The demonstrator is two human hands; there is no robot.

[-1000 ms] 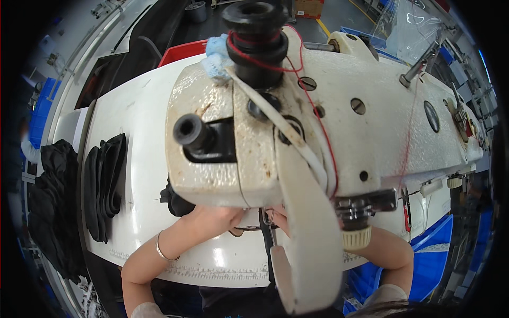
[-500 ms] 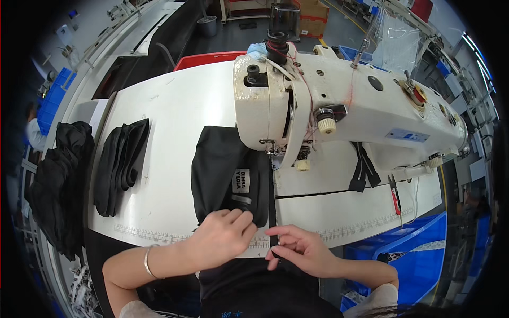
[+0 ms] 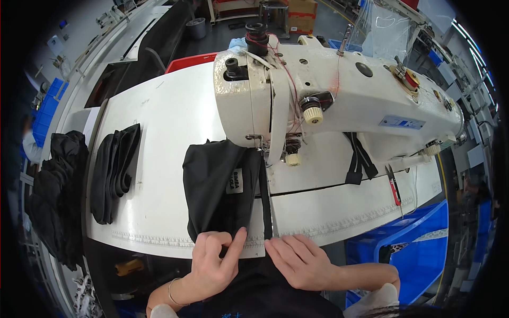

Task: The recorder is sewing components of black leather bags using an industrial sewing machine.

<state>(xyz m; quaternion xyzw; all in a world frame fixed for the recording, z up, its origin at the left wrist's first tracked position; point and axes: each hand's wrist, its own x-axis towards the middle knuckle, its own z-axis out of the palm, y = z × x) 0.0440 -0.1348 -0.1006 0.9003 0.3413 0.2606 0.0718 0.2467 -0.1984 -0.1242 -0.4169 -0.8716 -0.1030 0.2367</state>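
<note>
A black fabric piece [image 3: 212,191] with a pale sewn-on label [image 3: 235,181] lies left of the sewing machine's needle, its upper right edge reaching the presser foot. Along its right side a narrow black zipper tape [image 3: 265,206] with a toothed edge runs from the foot toward me. My left hand [image 3: 214,265] is closed on the fabric's near edge, thumb and forefinger pinched there. At the tape's near end, my right hand [image 3: 302,262] grips it with fingers together, the fingertips partly hiding the end.
The white sewing machine [image 3: 339,90] spans the table's far right. Folded black pieces [image 3: 112,175] and a dark fabric heap [image 3: 58,196] lie left. Black straps [image 3: 358,159] and red-handled snips [image 3: 393,185] lie right. A blue bin [image 3: 419,259] stands below the right edge.
My left hand has come down from above the fabric to its near edge, turning as it went. My right hand has straightened its fingers along the tape's end. The whole view has shifted slightly.
</note>
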